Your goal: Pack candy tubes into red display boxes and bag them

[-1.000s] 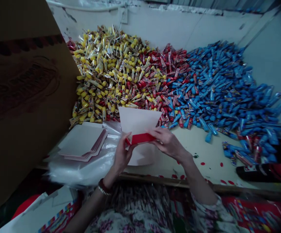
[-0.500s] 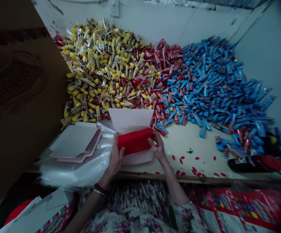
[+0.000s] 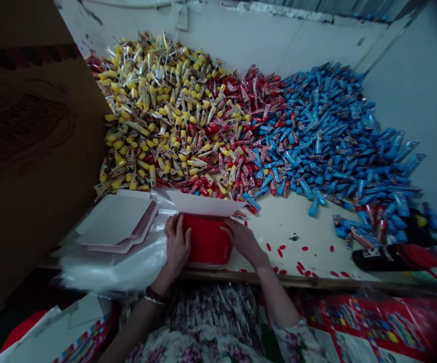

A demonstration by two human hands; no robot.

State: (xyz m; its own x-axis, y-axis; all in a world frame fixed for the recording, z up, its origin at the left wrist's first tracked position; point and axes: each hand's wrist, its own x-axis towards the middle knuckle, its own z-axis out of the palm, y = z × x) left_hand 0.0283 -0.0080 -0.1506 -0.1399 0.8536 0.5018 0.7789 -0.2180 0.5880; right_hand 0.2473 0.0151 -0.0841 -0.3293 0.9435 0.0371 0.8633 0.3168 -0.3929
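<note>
A red tray-like piece (image 3: 207, 241) lies on the white card close to the table's front edge; whether it is hollow I cannot tell. My left hand (image 3: 177, 242) grips its left side, fingers bent at the upper left corner and thumb on the red surface. At the upper right corner my right hand (image 3: 244, 243) holds it with fingers closed on the edge. Behind the tray, a flap of the white card (image 3: 206, 202) rises and leans over the tray's back edge.
Stacked white cards (image 3: 116, 219) rest on clear plastic bags (image 3: 116, 269) at left. Yellow (image 3: 158, 91), red (image 3: 258, 91) and blue wrapped pieces (image 3: 327, 126) are heaped along the wall. Red oval bits (image 3: 300, 266) and a black-and-red object (image 3: 380, 257) lie right. A carton (image 3: 33, 151) stands left.
The red tray has gone from tilted in the air to flat on the card. Both hands moved with it, and the card's back flap now leans lower, towards me.
</note>
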